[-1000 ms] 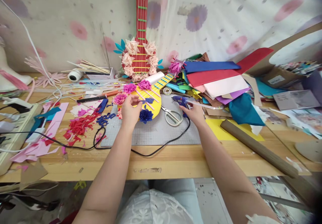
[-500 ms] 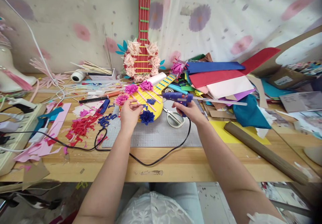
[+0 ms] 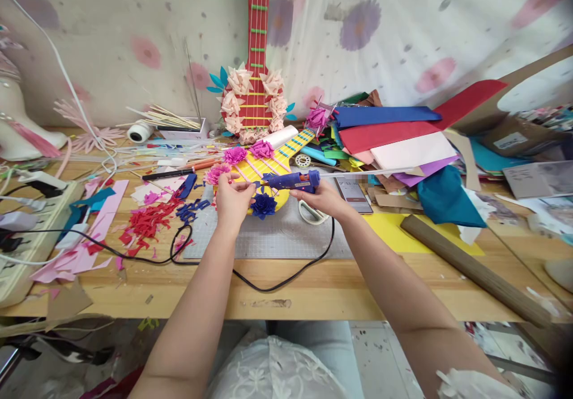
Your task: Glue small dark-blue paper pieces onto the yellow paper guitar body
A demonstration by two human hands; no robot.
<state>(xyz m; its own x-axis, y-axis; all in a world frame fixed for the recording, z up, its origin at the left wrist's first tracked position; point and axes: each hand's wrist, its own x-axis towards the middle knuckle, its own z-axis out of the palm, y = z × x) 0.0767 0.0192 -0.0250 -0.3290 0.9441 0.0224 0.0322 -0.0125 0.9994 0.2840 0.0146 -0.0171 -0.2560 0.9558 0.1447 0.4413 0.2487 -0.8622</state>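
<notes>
My right hand point(image 3: 323, 198) grips a blue hot glue gun point(image 3: 290, 180) with its nozzle pointing left over a yellow paper guitar point(image 3: 268, 169). A clear glue stick pokes out of the gun's back to the right. My left hand point(image 3: 233, 199) is closed in a pinch on a small piece I cannot make out, right at the nozzle. Pink paper flowers point(image 3: 235, 155) sit on the guitar's body and a dark blue paper flower point(image 3: 263, 205) lies at its lower edge. The guitar rests on a grey cutting mat point(image 3: 286, 238).
The gun's black cord point(image 3: 286, 278) loops across the wooden table point(image 3: 313, 294). Scissors point(image 3: 311, 212) and a phone point(image 3: 353, 191) lie right of the guitar. Coloured paper sheets point(image 3: 394, 142) pile up at right, a cardboard tube point(image 3: 470, 270) in front. Red scraps point(image 3: 145, 223) at left, a red paper guitar point(image 3: 255, 88) behind.
My right hand lifted the glue gun from the mat at right and swung it left, bringing its nozzle to my left hand's fingertips. The left hand stayed over the guitar.
</notes>
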